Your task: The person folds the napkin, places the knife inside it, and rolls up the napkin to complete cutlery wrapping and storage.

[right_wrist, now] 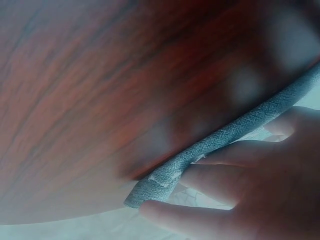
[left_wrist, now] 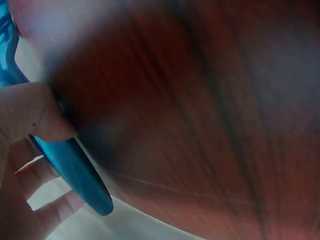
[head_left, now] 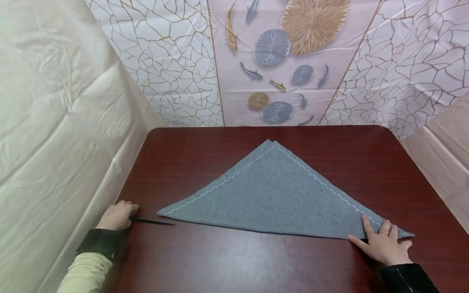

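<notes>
We note, lower left: left hand point(head_left: 116, 215) gripping dark, slim, pointed tool point(head_left: 154, 221); lower right: right hand point(head_left: 385, 245), fingers spread, on grey triangular cloth point(head_left: 275, 195).

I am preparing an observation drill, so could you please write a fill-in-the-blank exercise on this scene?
The grey cloth has the outline of a ____.
The stitching along its two upper edges is ____.
The left hand grips a slim dark tool; the right hand rests at the cloth's ____ corner.
Missing words: triangle; white; right.
</notes>
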